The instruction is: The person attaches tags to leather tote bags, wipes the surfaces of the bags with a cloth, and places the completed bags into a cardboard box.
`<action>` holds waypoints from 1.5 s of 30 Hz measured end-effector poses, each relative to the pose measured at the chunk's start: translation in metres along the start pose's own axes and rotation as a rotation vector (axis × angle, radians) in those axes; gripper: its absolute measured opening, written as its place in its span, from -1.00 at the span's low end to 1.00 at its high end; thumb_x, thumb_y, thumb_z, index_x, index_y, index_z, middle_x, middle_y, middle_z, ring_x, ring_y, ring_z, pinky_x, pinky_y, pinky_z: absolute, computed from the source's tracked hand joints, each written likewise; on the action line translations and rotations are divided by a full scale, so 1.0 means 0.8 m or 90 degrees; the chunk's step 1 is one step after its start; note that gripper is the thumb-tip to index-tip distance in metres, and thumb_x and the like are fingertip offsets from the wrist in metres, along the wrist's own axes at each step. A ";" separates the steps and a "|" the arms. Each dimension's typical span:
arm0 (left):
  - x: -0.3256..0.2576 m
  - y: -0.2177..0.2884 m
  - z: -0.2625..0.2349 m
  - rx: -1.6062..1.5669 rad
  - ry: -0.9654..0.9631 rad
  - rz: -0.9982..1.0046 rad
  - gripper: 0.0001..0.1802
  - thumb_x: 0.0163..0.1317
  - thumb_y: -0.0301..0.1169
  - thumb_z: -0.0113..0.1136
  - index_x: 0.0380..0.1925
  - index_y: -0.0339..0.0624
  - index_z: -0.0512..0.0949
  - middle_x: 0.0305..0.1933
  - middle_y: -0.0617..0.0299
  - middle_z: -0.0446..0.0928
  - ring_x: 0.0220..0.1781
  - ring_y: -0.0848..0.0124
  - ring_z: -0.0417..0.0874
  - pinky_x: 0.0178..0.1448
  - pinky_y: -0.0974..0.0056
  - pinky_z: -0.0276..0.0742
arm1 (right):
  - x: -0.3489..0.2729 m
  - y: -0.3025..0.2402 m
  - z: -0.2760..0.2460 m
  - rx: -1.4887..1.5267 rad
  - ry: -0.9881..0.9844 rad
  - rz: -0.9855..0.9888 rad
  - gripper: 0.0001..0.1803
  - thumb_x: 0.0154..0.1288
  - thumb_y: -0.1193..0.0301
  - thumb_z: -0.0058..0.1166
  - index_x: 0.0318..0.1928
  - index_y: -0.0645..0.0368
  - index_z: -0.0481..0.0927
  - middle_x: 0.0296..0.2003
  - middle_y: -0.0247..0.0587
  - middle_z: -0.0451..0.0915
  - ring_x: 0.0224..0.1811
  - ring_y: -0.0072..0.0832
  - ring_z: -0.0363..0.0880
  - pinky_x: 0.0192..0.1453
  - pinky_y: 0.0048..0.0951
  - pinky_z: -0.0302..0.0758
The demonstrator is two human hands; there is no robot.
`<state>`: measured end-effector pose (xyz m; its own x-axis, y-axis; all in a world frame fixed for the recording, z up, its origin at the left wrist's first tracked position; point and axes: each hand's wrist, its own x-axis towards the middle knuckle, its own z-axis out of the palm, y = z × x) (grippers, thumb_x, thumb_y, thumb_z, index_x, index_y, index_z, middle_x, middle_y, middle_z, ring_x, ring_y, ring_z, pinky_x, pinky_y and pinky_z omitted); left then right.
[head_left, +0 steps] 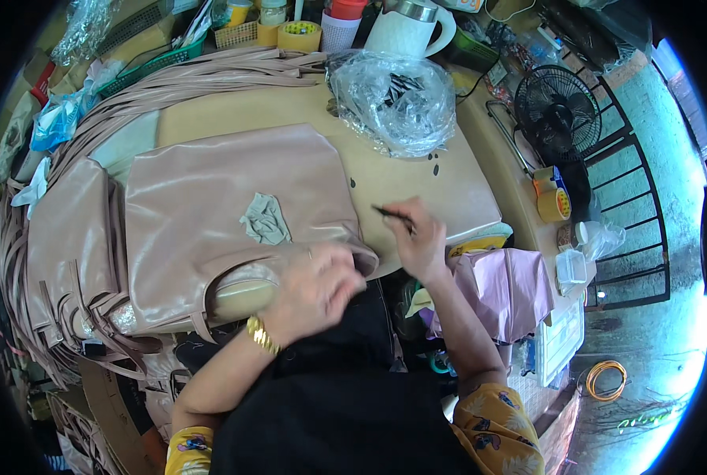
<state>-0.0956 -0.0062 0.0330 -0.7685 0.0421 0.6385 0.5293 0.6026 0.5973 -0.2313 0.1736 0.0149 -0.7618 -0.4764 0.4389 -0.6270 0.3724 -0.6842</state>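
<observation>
A dusty-pink leather bag (pixel 235 170) lies flat across the padded tan work surface (pixel 417 186), its handle loop towards me. On it rests a crumpled grey-green cloth (pixel 266 220). My left hand (pixel 318 286), above the bag's near right edge, has curled fingers that are slightly blurred; whatever they may hold is hidden. To the right of the bag, my right hand (pixel 418 241) pinches a slim dark piece (pixel 391 214), its narrow end pointing left. Its exact kind is not clear. Small black ovals (pixel 436 169) are scattered on the tan surface.
Another pink bag (pixel 76 229) lies at the left, beside long bundled pink straps (pixel 187 75). Clear plastic wrap (pixel 397 103) is heaped at the back, before a white kettle (pixel 405 33). A black fan (pixel 558 111) and tape rolls (pixel 554 204) stand right.
</observation>
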 end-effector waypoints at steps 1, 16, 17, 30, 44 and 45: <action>-0.012 0.020 -0.005 -0.033 -0.033 0.002 -0.85 0.06 -0.54 0.35 -0.49 -0.20 0.51 -0.30 0.21 0.53 -0.35 0.29 0.59 -0.27 0.24 0.52 | 0.016 0.011 0.007 0.014 -0.001 0.025 -0.73 0.18 0.58 0.21 -0.07 0.25 0.62 -0.25 -0.07 0.62 -0.29 -0.29 0.65 -0.10 -0.32 0.52; -0.118 0.059 -0.133 0.190 0.004 -0.296 -0.83 -0.05 -0.50 0.45 -0.43 -0.14 0.64 -0.46 0.21 0.56 -0.40 0.31 0.58 -0.36 0.31 0.43 | 0.021 -0.020 0.004 0.090 -0.171 -0.124 -0.68 0.01 0.45 0.37 -0.19 0.17 0.59 -0.09 -0.10 0.55 -0.03 -0.17 0.52 0.07 -0.22 0.44; -0.110 0.057 -0.140 0.242 0.015 -0.251 -0.77 -0.08 -0.48 0.48 -0.38 -0.15 0.65 -0.38 0.19 0.58 -0.35 0.26 0.58 -0.31 0.26 0.47 | 0.004 -0.039 0.001 0.061 -0.180 -0.135 -0.64 -0.04 0.43 0.43 -0.20 0.18 0.59 -0.08 -0.12 0.55 -0.03 -0.19 0.52 0.07 -0.23 0.45; -0.007 -0.051 -0.033 0.003 -0.158 -0.257 -0.89 0.23 -0.46 0.22 -0.31 -0.25 0.66 -0.42 0.07 0.57 -0.43 0.13 0.59 -0.30 0.16 0.48 | -0.030 -0.035 0.030 0.043 -0.082 -0.153 -0.80 0.14 0.65 0.17 -0.19 0.25 0.68 -0.29 -0.01 0.65 -0.02 -0.19 0.59 0.12 -0.33 0.49; -0.005 -0.067 -0.034 -0.083 -0.189 -0.330 -0.86 0.26 -0.43 0.21 -0.29 -0.28 0.65 -0.45 0.15 0.55 -0.50 0.32 0.47 -0.37 0.26 0.39 | -0.036 -0.033 0.057 0.019 0.010 -0.121 -0.80 0.06 0.66 0.25 -0.25 0.21 0.66 -0.20 -0.17 0.57 -0.09 -0.23 0.53 -0.05 -0.30 0.48; -0.007 -0.065 -0.035 -0.100 -0.185 -0.329 -0.88 0.23 -0.44 0.23 -0.29 -0.25 0.66 -0.43 0.16 0.56 -0.48 0.30 0.50 -0.36 0.24 0.41 | -0.035 -0.033 0.053 0.023 -0.018 -0.120 -0.79 0.05 0.66 0.25 -0.25 0.22 0.66 -0.18 -0.14 0.57 -0.07 -0.21 0.54 -0.03 -0.29 0.49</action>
<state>-0.1088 -0.0604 0.0124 -0.9948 0.0041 0.1020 0.0915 0.4788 0.8732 -0.1863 0.1432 -0.0041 -0.6267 -0.5577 0.5443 -0.7512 0.2466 -0.6123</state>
